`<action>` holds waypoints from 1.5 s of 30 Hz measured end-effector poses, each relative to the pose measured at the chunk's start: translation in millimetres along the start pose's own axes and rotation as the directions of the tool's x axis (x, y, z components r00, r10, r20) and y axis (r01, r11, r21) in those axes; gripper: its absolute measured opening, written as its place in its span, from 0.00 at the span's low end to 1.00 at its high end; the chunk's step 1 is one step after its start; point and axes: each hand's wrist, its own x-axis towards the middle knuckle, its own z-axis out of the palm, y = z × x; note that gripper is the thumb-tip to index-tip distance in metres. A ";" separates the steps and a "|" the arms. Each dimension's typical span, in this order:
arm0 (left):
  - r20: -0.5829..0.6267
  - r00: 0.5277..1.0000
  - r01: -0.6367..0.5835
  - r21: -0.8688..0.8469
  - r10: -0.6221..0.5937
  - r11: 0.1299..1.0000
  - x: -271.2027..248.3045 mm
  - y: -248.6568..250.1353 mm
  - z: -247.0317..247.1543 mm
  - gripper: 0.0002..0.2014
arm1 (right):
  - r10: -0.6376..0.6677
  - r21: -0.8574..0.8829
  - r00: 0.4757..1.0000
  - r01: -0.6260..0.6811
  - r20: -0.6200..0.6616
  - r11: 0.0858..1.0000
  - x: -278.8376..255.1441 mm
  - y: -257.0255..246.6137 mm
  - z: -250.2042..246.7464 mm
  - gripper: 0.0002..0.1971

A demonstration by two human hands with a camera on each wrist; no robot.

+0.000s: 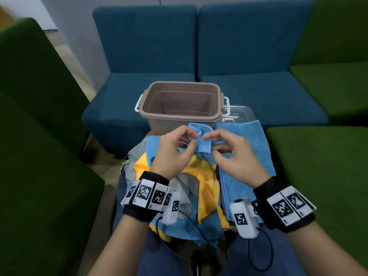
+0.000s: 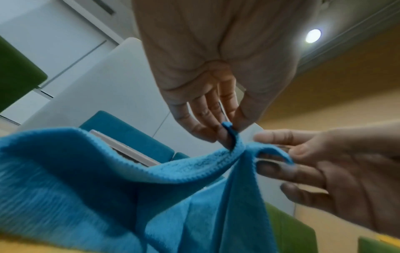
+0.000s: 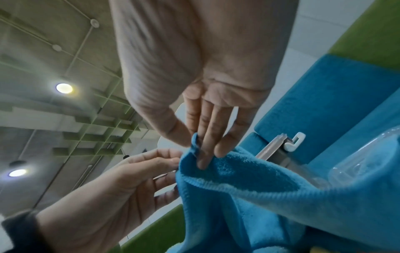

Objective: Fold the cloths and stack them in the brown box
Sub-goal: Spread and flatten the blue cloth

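A light blue cloth (image 1: 202,143) is lifted above the pile, just in front of the brown box (image 1: 180,105). My left hand (image 1: 175,148) pinches its edge between thumb and fingers; in the left wrist view the hem of the cloth (image 2: 194,167) loops over a fingertip. My right hand (image 1: 229,150) pinches the same edge close beside it, and the right wrist view shows its fingers on the cloth (image 3: 238,179). The box stands open with nothing inside. Under my hands lies a jumble of yellow cloth (image 1: 205,188), blue and grey cloths.
A flat blue cloth (image 1: 249,156) is spread to the right of the pile. A clear plastic lid or tray (image 1: 239,112) sits behind it beside the box. Blue seats (image 1: 249,92) stand behind, green seats (image 1: 318,166) on both sides.
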 end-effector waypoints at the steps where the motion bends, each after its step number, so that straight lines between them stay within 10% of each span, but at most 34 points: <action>1: 0.012 1.000 0.014 0.001 -0.014 1.000 -2.7 -1.3 1.5 0.03 | -0.015 -0.020 1.000 0.015 -0.008 1.000 -2.2 -0.6 2.6 0.17; 17: -0.004 1.000 -0.030 0.106 0.030 0.994 -10.7 14.0 13.2 0.07 | -0.047 -0.368 0.979 -0.030 -0.197 0.929 4.0 10.5 4.5 0.04; 24: 0.046 0.993 -0.113 0.158 0.107 0.981 -5.0 10.9 9.6 0.06 | -0.107 -0.437 0.994 0.090 -0.014 0.895 6.4 21.3 -4.3 0.06; 34: 0.066 0.941 -0.336 0.279 0.332 0.899 24.7 40.8 -19.0 0.13 | 0.333 -0.822 0.932 -0.077 0.142 0.564 32.4 31.9 -38.0 0.15; 39: -0.100 0.921 -0.333 0.303 0.377 0.893 49.8 57.7 -44.7 0.11 | -0.028 -0.783 0.975 -0.160 -0.220 0.601 58.5 -5.1 -67.6 0.10; 43: -0.242 0.884 -0.319 0.313 0.399 0.895 63.1 64.4 -64.6 0.06 | -0.441 -0.600 0.770 0.096 -0.460 0.794 71.0 -28.0 -89.0 0.06; 45: -0.238 0.887 -0.314 0.316 0.395 0.895 66.1 64.5 -68.1 0.06 | -0.458 -0.595 0.757 0.115 -0.466 0.796 74.7 -33.2 -94.4 0.05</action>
